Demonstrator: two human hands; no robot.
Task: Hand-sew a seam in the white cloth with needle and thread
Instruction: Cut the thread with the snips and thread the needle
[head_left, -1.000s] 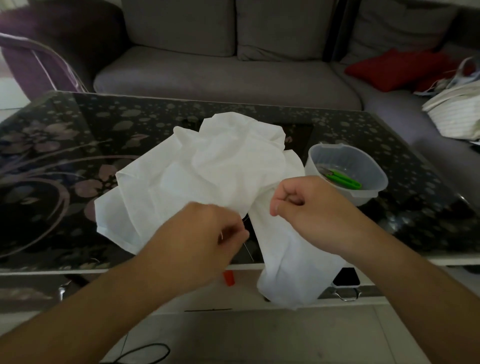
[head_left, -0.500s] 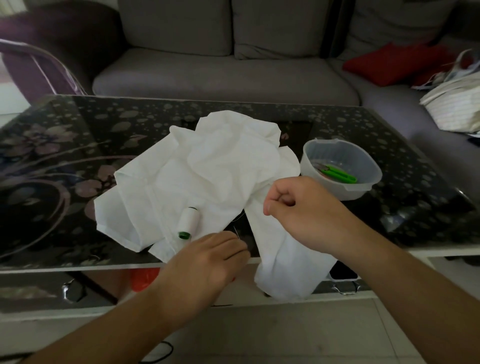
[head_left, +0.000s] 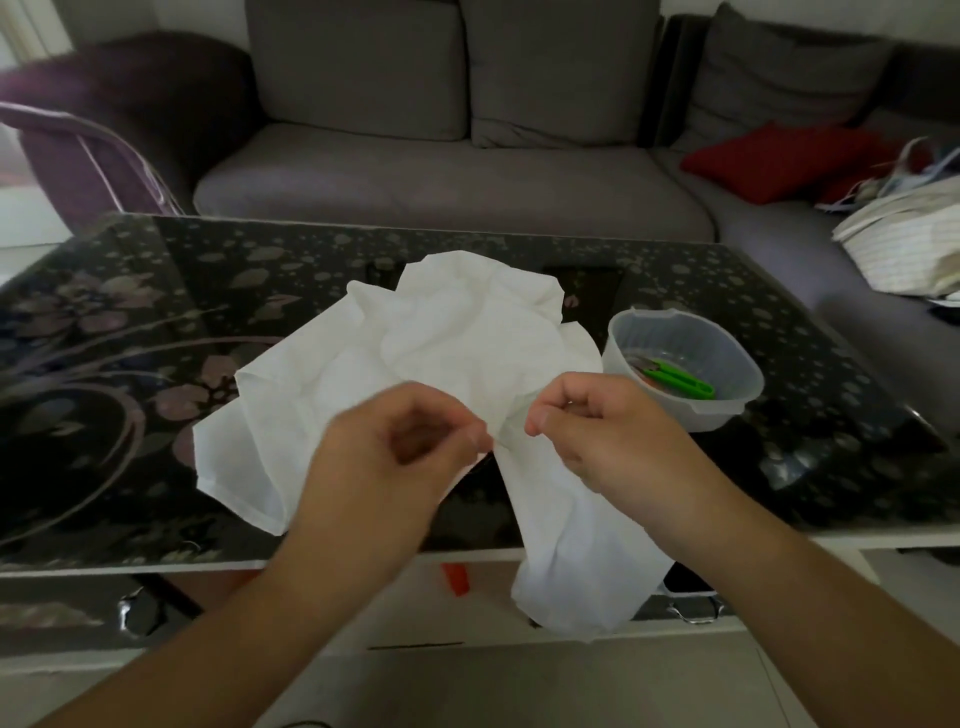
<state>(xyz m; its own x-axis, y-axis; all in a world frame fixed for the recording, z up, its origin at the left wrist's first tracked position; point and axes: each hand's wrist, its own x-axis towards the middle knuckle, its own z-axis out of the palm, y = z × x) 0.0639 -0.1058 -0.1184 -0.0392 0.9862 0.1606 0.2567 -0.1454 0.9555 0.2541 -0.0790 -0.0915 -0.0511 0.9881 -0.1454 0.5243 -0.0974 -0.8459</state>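
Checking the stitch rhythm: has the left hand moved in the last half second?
Yes. The left hand has risen from the near edge of the table to the right hand, over the white cloth.

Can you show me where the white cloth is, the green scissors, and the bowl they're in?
white cloth (head_left: 415, 332): head view, on the crumpled middle lying on the table.
green scissors (head_left: 680, 380): head view, on the green handle.
bowl (head_left: 675, 332): head view, on the far inner wall, clear plastic.

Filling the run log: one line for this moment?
left hand: pinches white cloth | right hand: pinches cloth | needle: unseen | stage: sewing
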